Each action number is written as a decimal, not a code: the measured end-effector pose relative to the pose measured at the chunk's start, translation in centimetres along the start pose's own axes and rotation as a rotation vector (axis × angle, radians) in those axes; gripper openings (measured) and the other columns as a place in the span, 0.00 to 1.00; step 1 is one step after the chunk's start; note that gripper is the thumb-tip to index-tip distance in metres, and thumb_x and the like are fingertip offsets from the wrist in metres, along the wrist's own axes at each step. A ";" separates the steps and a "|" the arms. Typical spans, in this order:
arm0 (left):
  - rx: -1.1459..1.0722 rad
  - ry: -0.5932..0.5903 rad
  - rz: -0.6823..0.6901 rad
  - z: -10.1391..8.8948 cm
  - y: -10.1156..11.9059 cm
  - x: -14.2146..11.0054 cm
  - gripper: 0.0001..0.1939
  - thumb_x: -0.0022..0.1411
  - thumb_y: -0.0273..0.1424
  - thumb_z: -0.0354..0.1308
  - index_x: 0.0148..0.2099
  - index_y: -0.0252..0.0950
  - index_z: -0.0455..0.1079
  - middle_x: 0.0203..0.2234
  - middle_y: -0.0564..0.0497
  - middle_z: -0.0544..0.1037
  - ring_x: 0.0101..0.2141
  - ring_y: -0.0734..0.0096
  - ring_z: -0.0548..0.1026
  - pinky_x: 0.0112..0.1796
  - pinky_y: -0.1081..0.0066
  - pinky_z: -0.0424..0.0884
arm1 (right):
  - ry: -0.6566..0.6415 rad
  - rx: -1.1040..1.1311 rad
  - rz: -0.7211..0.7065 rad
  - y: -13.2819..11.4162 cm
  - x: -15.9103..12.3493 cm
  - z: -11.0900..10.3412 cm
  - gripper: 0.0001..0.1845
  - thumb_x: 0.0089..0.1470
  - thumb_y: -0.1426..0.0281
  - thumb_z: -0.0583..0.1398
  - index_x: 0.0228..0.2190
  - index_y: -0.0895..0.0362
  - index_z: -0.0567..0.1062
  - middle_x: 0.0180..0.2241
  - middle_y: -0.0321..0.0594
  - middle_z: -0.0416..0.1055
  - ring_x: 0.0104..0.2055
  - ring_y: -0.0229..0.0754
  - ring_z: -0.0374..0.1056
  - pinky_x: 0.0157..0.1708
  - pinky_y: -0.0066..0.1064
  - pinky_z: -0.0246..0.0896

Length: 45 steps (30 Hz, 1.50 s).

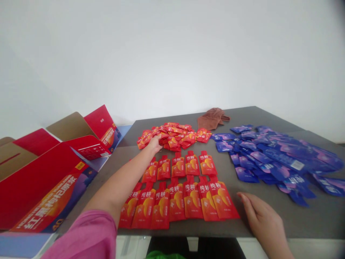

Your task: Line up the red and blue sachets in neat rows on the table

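Note:
My left hand (155, 144) reaches across the dark grey table (318, 212), its fingers buried at the near edge of a heap of loose red pouches (172, 136). Whether it grips one is hidden. Below the heap lie neat rows of red spouted pouches (178, 194) printed with an orange fruit, spouts pointing away from me. My right hand (261, 219) rests flat near the table's front edge, fingers apart and holding nothing, just right of the nearest red pouch. Farther right spreads a loose layer of blue-purple pouches (272, 158).
An open red-printed cardboard carton (45, 190) stands left of the table, its flaps spread outward. A crumpled brown cloth (212, 118) lies at the table's back. My pink sleeve (83, 237) shows at lower left. A white wall rises behind.

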State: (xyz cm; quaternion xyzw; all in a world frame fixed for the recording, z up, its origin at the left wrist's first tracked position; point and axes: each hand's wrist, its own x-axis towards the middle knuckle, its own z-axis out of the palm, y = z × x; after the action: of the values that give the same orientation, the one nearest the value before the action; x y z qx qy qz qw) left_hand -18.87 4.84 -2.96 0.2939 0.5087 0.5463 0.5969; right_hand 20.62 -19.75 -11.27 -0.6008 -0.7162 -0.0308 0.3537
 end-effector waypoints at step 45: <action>0.298 0.292 0.018 -19.5 3.6 -13.7 0.10 0.52 0.26 0.65 0.30 0.35 0.64 0.28 0.50 0.79 0.28 0.75 0.79 0.36 0.76 0.75 | -0.086 -0.012 -0.121 1.2 1.1 0.8 0.29 0.62 0.49 0.47 0.46 0.57 0.75 0.45 0.46 0.76 0.47 0.50 0.73 0.49 0.42 0.69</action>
State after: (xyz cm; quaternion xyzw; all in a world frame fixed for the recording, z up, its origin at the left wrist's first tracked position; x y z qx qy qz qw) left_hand -36.70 -11.40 -1.82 0.3012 0.6624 0.5070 0.4619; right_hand 21.26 -18.10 -11.67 -0.5592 -0.7656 -0.0307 0.3166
